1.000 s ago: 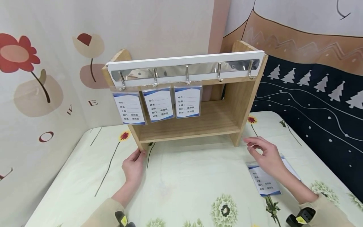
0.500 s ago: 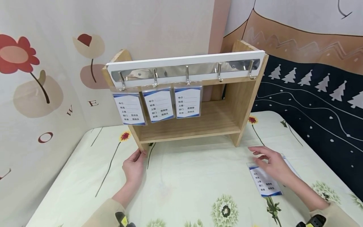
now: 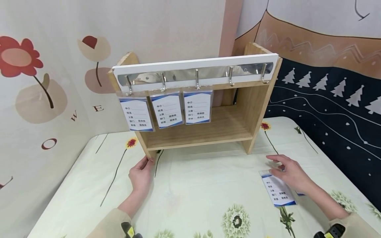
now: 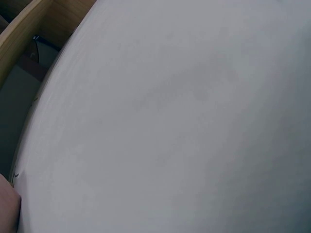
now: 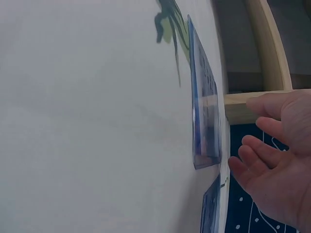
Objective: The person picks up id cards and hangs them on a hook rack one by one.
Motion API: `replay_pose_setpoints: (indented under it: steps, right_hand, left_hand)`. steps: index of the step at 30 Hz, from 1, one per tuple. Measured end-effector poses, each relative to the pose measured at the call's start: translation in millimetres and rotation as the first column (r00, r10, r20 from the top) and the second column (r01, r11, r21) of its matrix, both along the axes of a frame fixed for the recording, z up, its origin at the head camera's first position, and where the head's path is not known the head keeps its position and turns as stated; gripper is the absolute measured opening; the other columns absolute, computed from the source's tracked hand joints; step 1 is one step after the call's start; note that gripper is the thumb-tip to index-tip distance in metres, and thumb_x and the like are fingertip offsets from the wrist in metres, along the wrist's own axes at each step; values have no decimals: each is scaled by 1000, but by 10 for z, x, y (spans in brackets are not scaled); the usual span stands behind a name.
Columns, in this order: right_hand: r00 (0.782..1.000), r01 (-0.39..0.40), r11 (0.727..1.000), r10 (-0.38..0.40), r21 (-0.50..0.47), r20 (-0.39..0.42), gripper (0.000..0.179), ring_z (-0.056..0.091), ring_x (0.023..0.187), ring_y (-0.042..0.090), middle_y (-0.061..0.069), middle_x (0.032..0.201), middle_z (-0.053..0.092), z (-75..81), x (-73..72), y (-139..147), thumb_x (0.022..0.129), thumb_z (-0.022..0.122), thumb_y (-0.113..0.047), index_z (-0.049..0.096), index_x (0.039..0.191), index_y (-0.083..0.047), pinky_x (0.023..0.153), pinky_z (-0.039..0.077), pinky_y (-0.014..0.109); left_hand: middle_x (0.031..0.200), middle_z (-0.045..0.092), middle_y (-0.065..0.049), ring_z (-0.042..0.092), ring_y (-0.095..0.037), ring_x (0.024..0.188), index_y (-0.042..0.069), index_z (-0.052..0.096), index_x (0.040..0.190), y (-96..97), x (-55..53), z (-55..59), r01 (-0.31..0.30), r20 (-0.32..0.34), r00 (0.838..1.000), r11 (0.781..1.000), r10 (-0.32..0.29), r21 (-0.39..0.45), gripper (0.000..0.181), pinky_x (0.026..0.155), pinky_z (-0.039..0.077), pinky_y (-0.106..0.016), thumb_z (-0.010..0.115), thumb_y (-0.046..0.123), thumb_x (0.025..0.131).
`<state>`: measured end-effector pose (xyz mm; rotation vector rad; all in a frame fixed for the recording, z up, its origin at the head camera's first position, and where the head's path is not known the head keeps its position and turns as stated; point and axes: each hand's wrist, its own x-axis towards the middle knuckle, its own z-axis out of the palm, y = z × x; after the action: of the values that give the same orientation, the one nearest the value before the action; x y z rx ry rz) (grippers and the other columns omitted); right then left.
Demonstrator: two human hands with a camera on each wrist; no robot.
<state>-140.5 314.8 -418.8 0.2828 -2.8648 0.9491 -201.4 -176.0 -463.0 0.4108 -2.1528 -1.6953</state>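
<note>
At the front foot of the wooden shelf my left hand grips the left side board between thumb and fingers. The left wrist view catches only a sliver of that hand. My right hand, fingers relaxed and holding nothing, hovers over the top end of a clear-sleeved name badge on the table. A second badge lies mostly hidden beneath this hand. In the right wrist view, the fingers of the right hand stay apart from the badge.
A white rail with several metal hooks runs along the shelf's top front. Three badges hang at its left: the left one, the middle one and the right one. A flowered cloth covers the table.
My right hand has moved down and right, from beside the shelf's right foot to above the badges on the table. The left hand keeps its grip on the shelf.
</note>
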Motion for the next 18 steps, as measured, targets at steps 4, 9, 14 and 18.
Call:
replay_pose_setpoints:
  steps: [4, 9, 14, 18]
  right_hand:
    - [999, 1, 1000, -2, 16, 49, 54, 62, 96, 29, 27, 133, 60, -23, -19, 29, 90, 78, -9, 58, 139, 4, 78, 52, 39]
    - [995, 6, 1000, -9, 25, 104, 56, 63, 109, 45, 32, 134, 58, -59, -48, 45, 88, 79, -10, 58, 138, 6, 88, 54, 57]
    - [995, 4, 999, -8, 40, 97, 56, 62, 110, 44, 31, 129, 61, -70, -68, 46, 87, 79, -9, 58, 135, 9, 88, 54, 56]
    - [995, 7, 999, -10, 41, 96, 53, 63, 107, 38, 27, 124, 64, -78, -83, 62, 86, 80, -8, 60, 131, 11, 86, 53, 50]
  left_hand:
    - [124, 67, -19, 66, 0, 101, -1, 66, 132, -2, 5, 4, 1, -12, 1000, 1000, -1, 8, 36, 78, 49, -5, 68, 14, 99]
    - [125, 67, -20, 66, -21, 114, -1, 65, 133, -10, -4, 1, 9, -9, 1000, 1000, -9, 7, 37, 79, 49, -5, 68, 14, 99]
    - [125, 67, -20, 64, -27, 117, -2, 65, 132, -10, 2, 6, 7, -9, 1000, 1000, -7, 0, 36, 79, 49, -5, 68, 13, 99]
    - [124, 67, -19, 65, -24, 116, -1, 66, 131, 0, 16, 11, 4, -6, 1000, 1000, -4, -12, 36, 80, 49, -5, 68, 15, 99]
